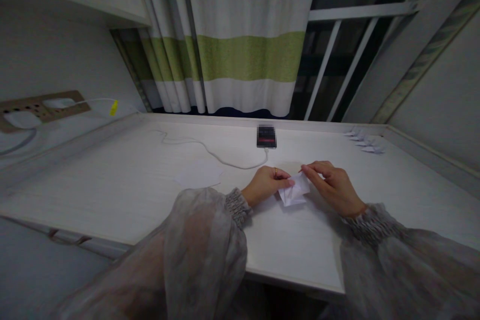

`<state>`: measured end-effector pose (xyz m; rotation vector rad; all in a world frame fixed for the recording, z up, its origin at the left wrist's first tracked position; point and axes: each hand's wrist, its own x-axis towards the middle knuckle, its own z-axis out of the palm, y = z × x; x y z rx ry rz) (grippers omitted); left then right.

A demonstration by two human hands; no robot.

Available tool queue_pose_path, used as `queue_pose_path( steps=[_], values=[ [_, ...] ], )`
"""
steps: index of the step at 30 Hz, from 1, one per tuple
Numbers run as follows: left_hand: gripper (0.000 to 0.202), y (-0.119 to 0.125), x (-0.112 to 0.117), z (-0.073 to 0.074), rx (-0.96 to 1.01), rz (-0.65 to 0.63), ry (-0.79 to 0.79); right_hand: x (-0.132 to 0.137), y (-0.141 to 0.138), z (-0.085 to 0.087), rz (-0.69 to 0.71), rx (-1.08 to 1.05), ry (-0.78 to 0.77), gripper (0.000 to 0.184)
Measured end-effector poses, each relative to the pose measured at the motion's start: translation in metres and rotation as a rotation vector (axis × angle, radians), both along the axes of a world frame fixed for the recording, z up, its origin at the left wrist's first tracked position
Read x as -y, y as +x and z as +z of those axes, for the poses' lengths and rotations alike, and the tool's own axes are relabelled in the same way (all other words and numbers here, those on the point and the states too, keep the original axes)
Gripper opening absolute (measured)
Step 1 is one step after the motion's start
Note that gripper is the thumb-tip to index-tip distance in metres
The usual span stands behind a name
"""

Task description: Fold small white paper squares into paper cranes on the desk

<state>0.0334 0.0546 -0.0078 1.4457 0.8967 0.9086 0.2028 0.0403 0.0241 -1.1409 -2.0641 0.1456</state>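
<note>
A small sheet of white paper (294, 194), creased and partly folded, is held up just above the white desk between my two hands. My left hand (265, 184), with a ring on one finger, pinches its left edge, thumb on top. At its upper right corner, my right hand (332, 182) has thumb and forefinger pressed together on the tip. The underside of the paper and the fingers behind it are hidden.
A phone (266, 136) lies beyond my hands, its white cable (221, 160) curving left across the desk (112, 185). Flat white paper (198, 174) rests left of my hands. Several small folded paper pieces (369, 146) sit at the back right. A curtain (247, 55) hangs behind.
</note>
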Motion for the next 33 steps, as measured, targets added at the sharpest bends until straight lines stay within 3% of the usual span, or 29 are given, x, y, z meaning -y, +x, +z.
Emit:
queue_pose_path(
  steps=[9, 17, 23, 33],
  values=[
    [0.021, -0.0008, 0.0006, -0.0004, 0.001, 0.006, 0.005, 0.0003, -0.0023, 0.0001, 0.012, -0.137, -0.198, 0.026],
    [0.021, -0.0022, 0.0016, -0.0009, -0.039, 0.008, 0.050, -0.0027, -0.0001, -0.0031, 0.093, -0.233, -0.247, 0.024],
    [0.020, -0.0023, -0.0007, -0.0028, -0.098, 0.025, 0.090, -0.0007, -0.0002, 0.0021, 0.069, -0.243, -0.306, 0.024],
    [0.023, -0.0016, -0.0033, -0.0076, -0.073, 0.045, 0.088, -0.0015, 0.0005, -0.0027, -0.033, -0.197, -0.217, 0.022]
  ],
)
